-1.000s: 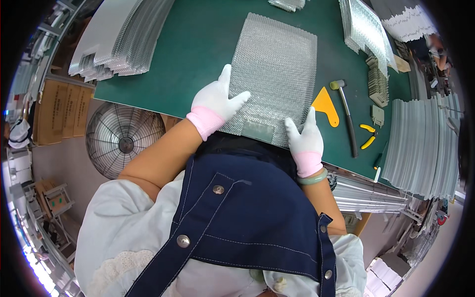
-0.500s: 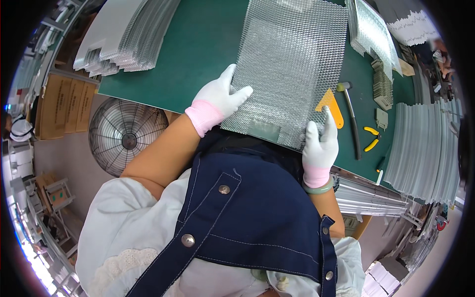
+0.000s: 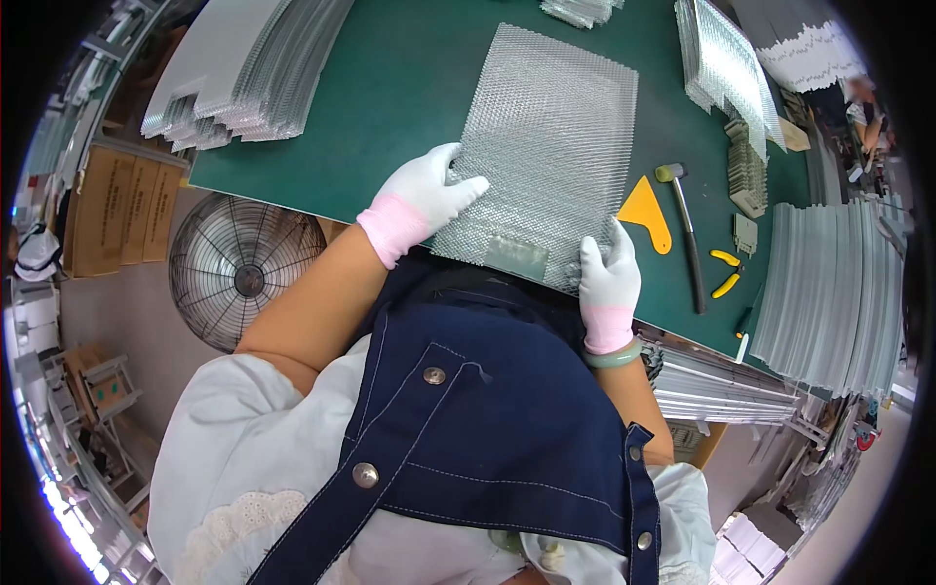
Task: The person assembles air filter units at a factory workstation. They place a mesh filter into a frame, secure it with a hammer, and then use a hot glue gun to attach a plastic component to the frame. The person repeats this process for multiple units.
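One silvery, rectangular, finely textured metallic mesh sheet (image 3: 551, 146): on the dark green, flat-topped counter (image 3: 390, 107), its near end at the front edge; number of layers cannot be told.
Left grip (image 3: 414, 195): white glove with pink cuff, holding the sheet's left edge on the near half; thumb over the top, most fingers hidden.
Right grip (image 3: 611, 278): matching glove, at the near right corner; thumb and forefinger spread in a V, thumb against the sheet; whether it is closed on the edge cannot be told.
Sheet relative to grips: between them, most of it reaching beyond both, away from the person.
Yellow, flat, triangular scraper (image 3: 648, 216): just beside the sheet's right edge, beyond the right fingertips.
Black-handled hammer (image 3: 687, 239): right of the scraper.
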Action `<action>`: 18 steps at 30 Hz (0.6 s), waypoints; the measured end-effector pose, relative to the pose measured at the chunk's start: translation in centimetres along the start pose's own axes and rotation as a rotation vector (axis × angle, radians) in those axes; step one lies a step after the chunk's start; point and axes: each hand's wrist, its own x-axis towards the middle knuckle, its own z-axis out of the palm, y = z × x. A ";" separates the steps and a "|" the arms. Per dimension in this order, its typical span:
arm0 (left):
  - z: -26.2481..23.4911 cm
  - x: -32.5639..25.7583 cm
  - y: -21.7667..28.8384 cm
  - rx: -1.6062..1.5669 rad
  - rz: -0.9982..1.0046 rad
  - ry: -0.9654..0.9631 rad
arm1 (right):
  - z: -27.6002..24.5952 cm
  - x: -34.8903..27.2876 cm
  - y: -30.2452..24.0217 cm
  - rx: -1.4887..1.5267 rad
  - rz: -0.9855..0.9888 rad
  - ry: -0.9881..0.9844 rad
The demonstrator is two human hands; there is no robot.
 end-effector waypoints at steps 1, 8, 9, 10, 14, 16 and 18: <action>0.5 0.0 -0.4 0.047 0.018 0.046 | 0.1 0.1 -0.5 -0.065 0.029 -0.019; 1.8 0.1 0.6 0.319 -0.020 0.090 | -0.2 1.8 -0.4 -0.345 0.072 -0.110; 1.9 0.2 0.4 0.332 -0.031 0.081 | -0.2 1.8 -0.5 -0.350 0.101 -0.122; 2.0 0.3 0.2 0.344 -0.042 0.072 | -0.1 1.9 0.2 -0.417 -0.004 -0.089; 1.8 0.6 0.9 0.363 -0.074 0.048 | -0.1 2.2 0.3 -0.499 -0.026 -0.095; 1.8 0.5 1.1 0.373 -0.082 0.051 | -0.2 2.4 0.1 -0.502 0.020 -0.125; 1.7 0.6 1.2 0.380 -0.084 0.044 | -0.1 2.4 0.7 -0.563 -0.063 -0.102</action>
